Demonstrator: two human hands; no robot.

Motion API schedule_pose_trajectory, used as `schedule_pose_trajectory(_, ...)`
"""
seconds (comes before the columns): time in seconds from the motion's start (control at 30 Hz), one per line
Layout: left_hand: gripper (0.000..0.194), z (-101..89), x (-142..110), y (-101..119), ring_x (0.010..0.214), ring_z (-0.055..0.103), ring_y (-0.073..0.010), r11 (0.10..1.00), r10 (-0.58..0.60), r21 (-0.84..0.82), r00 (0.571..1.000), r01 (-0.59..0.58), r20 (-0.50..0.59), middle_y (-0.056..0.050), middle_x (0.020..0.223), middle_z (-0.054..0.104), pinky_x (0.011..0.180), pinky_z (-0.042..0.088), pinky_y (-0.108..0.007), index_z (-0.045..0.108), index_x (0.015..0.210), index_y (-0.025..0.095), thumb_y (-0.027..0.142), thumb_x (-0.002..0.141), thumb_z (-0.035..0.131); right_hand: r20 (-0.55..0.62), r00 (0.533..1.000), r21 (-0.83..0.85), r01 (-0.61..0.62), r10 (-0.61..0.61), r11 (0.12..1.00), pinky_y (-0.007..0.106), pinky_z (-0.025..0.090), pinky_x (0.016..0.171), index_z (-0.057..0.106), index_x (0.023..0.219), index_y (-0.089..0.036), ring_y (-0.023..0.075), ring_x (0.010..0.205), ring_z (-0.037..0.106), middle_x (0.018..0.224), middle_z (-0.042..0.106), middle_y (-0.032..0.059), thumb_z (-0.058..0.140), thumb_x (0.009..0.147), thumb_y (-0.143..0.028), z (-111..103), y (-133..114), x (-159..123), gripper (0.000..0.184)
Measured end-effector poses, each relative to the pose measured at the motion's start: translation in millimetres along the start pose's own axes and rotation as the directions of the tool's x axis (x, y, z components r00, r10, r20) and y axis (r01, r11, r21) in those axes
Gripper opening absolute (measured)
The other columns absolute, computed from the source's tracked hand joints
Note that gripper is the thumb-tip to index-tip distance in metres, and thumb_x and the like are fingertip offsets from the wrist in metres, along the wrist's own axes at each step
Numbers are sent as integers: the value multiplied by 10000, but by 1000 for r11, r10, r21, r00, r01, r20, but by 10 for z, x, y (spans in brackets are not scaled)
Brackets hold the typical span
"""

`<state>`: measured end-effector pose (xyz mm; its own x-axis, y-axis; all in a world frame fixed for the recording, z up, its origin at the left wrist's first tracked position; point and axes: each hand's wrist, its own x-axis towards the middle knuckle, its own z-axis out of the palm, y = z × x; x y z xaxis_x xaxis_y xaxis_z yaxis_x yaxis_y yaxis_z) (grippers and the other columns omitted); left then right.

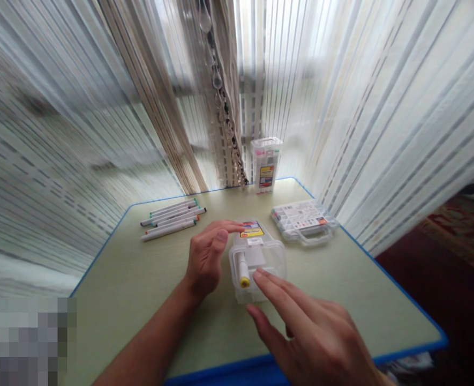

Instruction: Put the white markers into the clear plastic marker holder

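Observation:
A clear plastic marker case (pixel 261 257) lies on its side in the middle of the green table (pixel 132 279), its open end towards me. One marker with a yellow cap (pixel 243 271) sticks out of it. My left hand (pixel 208 257) rests against the case's left side, fingers stretched along its top edge. My right hand (pixel 313 332) hovers at the near right, fingers extended, fingertips touching the case's open end. Neither hand grips anything.
Several loose markers (pixel 172 219) lie in a row at the back left. A full upright marker case (pixel 265 163) stands at the back edge, and a flat case with a handle (pixel 304 221) lies back right. Striped curtains (pixel 381 107) surround the blue-edged table.

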<state>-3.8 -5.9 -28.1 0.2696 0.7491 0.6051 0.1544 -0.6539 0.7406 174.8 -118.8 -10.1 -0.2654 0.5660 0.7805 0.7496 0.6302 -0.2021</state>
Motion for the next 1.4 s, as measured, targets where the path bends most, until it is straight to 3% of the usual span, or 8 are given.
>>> schedule_pose_trajectory(0.17,432,-7,1,-4,1069,697,-242,999,-7,39,1000,7,-13,-85,1096,780,986,492,-390,792,1028,192,366,1057,398,32,998,31,-53,52,998,224,649,650,715,1163,-7,215,879,806,1098,795,169,516,1036,-225,71,-29,33,321)
schedule_pose_trajectory(0.37,422,-4,2,2,1060,699,-224,999,-4,48,1000,5,-10,-72,1097,778,980,491,-365,793,1024,198,351,1059,400,66,991,64,-117,113,991,253,658,685,731,1132,-68,220,802,808,1096,799,140,525,1032,-186,172,-48,93,258)
schedule_pose_trajectory(0.97,412,2,14,7,1063,701,-237,998,-7,58,1000,8,-11,-83,1083,779,975,493,-375,779,1016,188,352,1056,403,48,987,136,-156,150,978,265,667,671,685,1178,-57,238,908,802,1121,789,152,572,982,-171,177,-48,87,253)
schedule_pose_trajectory(1.1,413,-1,13,21,1069,700,-238,997,-27,78,1000,28,-13,-83,1107,778,967,493,-369,767,1047,180,362,1055,396,8,994,135,-109,109,985,227,651,691,687,1170,-53,217,921,800,1110,793,155,584,974,-157,102,-50,66,245)
schedule_pose_trajectory(1.23,411,-11,15,34,1080,695,-230,995,-34,98,999,35,-17,-75,1124,775,969,486,-358,758,1063,182,354,1057,385,-56,996,131,-57,65,990,189,624,687,691,1148,-99,167,835,798,1047,814,101,632,930,-110,-65,-50,40,227)
schedule_pose_trajectory(1.4,395,-46,52,10,1013,691,-228,979,-49,195,995,64,-82,-75,1057,775,912,504,-354,757,1024,177,346,1042,400,-130,978,145,-145,164,979,226,597,582,742,1035,-207,144,614,745,906,822,38,660,927,-177,-302,77,136,138)
